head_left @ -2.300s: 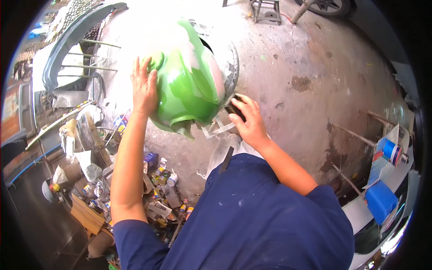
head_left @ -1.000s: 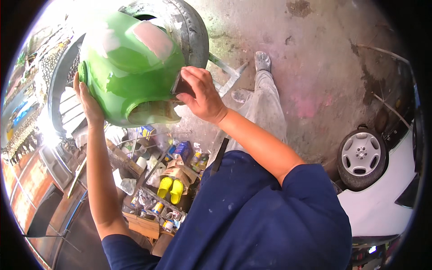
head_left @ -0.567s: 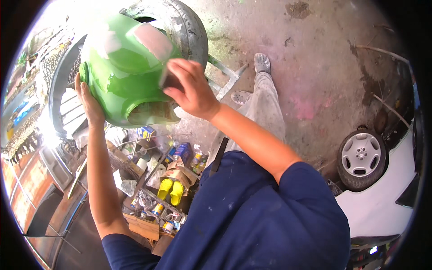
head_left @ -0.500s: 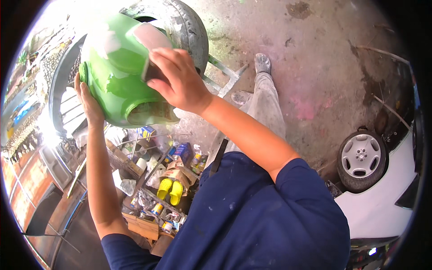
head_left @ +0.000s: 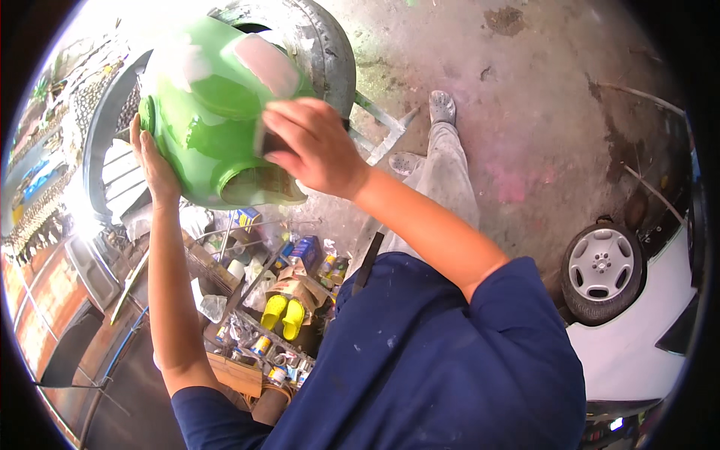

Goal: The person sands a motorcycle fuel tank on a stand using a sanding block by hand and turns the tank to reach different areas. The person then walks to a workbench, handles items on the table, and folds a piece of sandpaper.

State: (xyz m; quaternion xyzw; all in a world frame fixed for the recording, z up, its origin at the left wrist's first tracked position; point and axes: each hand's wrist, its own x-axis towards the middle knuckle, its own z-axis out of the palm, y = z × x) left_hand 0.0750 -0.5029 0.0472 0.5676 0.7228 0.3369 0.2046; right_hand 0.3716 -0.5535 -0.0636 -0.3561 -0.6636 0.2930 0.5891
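A green, glossy, rounded shell [head_left: 202, 142] with pale pink patches and a rounded opening at its lower edge stands at the upper left. I cannot tell what it belongs to. Flat against its left side lies my left hand [head_left: 159, 171], fingers stretched out along the edge. My right hand [head_left: 319, 146] is closed around a dark flat sanding block [head_left: 271, 141], which rests on the shell's right side, just below the larger pink patch. The block's working face is hidden against the shell.
Behind the shell stands a large grey tyre [head_left: 330, 52] beside a metal frame [head_left: 386, 131]. Yellow clogs [head_left: 283, 315], cans and boxes clutter the floor below. At the right are a silver-rimmed wheel [head_left: 602, 266] and a white car panel [head_left: 630, 360].
My right hand and the block have moved slightly down and to the right along the shell. The whole view has shifted a little, and my left hand stays at the shell's side.
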